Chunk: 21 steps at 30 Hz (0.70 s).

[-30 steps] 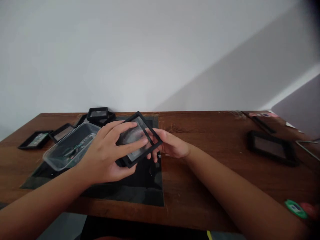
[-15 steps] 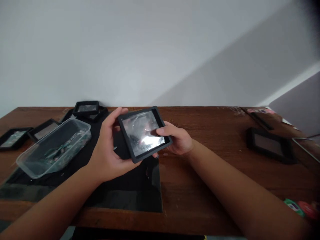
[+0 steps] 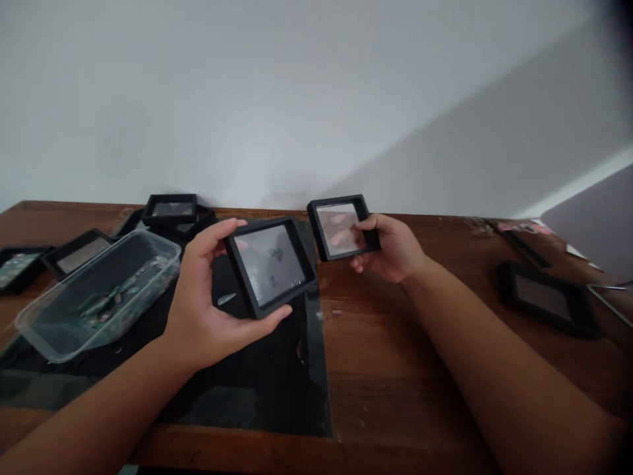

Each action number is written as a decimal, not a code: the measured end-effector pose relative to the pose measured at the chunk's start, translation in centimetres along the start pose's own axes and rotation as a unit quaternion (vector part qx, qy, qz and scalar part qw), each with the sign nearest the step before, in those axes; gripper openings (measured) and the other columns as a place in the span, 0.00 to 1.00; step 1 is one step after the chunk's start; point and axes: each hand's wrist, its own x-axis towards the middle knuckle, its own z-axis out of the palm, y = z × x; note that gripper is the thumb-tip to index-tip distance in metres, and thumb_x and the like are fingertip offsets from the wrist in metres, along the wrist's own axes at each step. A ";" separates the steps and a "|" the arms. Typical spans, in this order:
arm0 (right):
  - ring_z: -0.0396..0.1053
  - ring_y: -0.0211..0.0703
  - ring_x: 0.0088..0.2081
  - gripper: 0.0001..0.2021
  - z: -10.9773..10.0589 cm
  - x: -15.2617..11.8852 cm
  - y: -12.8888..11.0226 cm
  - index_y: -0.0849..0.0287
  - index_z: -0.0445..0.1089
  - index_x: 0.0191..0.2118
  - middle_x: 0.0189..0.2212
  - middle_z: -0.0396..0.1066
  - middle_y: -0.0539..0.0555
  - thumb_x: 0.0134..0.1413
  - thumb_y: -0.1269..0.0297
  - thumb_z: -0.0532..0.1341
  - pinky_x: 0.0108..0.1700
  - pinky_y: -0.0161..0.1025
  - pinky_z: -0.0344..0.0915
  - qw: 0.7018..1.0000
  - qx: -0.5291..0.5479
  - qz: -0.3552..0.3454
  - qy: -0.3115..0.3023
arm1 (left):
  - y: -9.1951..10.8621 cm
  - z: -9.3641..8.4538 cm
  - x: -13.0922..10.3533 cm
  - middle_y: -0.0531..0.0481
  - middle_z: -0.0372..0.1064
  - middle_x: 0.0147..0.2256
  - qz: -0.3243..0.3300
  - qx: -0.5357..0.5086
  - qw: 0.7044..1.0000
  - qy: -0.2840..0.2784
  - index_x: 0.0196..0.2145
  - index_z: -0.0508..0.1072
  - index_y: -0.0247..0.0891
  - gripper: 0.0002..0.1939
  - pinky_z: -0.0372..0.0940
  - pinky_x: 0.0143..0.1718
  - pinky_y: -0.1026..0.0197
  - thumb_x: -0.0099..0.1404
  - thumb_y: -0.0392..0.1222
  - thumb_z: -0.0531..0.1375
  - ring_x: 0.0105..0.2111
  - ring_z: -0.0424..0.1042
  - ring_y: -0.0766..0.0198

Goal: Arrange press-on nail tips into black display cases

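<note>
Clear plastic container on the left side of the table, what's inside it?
The clear plastic container holds small loose pieces, some dark green, some paler, a few long and narrow. Whatever lies beneath the top pieces is covered and cannot be seen.

on the wooden counter point(image 3: 386, 396), a dark mat point(image 3: 257, 396) covers much of the left half. a clear plastic tub point(image 3: 161, 245) sits at the mat's left, with green and grey pieces point(image 3: 111, 300) inside. a pile of black-rimmed cases point(image 3: 171, 210) lies by the back edge; a tilted case point(image 3: 82, 254) is just beside the tub, and a patterned case point(image 3: 22, 267) is farther left. toward the counter's right edge lies a dark case point(image 3: 546, 300), with a dark bar point(image 3: 525, 247) behind it, nearer the back right corner.
</note>
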 end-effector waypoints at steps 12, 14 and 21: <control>0.60 0.42 0.23 0.10 -3.5 0.0 0.0 0.55 0.69 0.31 0.25 0.69 0.56 0.57 0.54 0.60 0.25 0.42 0.56 0.931 -0.260 0.172 0.190 | 1.2 0.6 0.4 0.44 0.69 0.58 0.097 -0.080 0.991 0.043 0.69 0.66 0.56 0.49 0.81 0.47 0.43 0.55 0.61 0.77 0.58 0.75 0.45; 0.69 0.52 0.33 0.14 -3.1 -0.2 -0.2 0.57 0.72 0.38 0.34 0.74 0.61 0.58 0.50 0.63 0.33 0.47 0.64 0.898 -0.327 0.176 0.238 | 0.7 0.7 0.4 0.42 0.70 0.57 0.130 -0.106 0.985 0.045 0.70 0.67 0.50 0.56 0.82 0.45 0.45 0.46 0.59 0.81 0.57 0.76 0.43; 0.69 0.48 0.34 0.37 2.9 -1.2 -0.8 0.56 0.76 0.38 0.32 0.73 0.57 0.64 0.27 0.45 0.40 0.45 0.66 0.959 -0.203 -0.112 0.159 | -0.3 1.2 0.2 0.41 0.68 0.61 0.128 -0.151 0.979 0.041 0.71 0.65 0.40 0.63 0.76 0.56 0.56 0.40 0.51 0.84 0.61 0.73 0.52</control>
